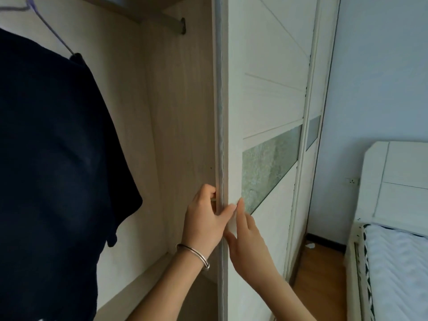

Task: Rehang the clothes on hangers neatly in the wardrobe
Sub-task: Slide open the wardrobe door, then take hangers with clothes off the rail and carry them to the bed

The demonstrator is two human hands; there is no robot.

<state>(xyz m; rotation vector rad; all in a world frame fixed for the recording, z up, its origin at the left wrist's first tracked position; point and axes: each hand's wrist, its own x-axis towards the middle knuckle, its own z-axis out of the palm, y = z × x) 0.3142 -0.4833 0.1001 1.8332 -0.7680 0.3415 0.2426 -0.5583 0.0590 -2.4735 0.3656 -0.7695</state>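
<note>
Bedroom wardrobe (180,112), left hand (205,218) gripping sliding door (261,112) edge

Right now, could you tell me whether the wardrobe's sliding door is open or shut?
Open: the sliding door sits to the right, exposing the dark shirt and rail. The left hand grips its edge; the right hand rests on its face.

Left hand (205,218) grips the sliding door (266,112) edge; right hand (249,242) presses its face.

A single head-worn wide-angle view looks forward and slightly down from close against the wardrobe (180,135), facing its door (266,112) edge at arm's reach. The bed (393,262) shows at far right; the frame's edges look bent, probably from the lens.
</note>
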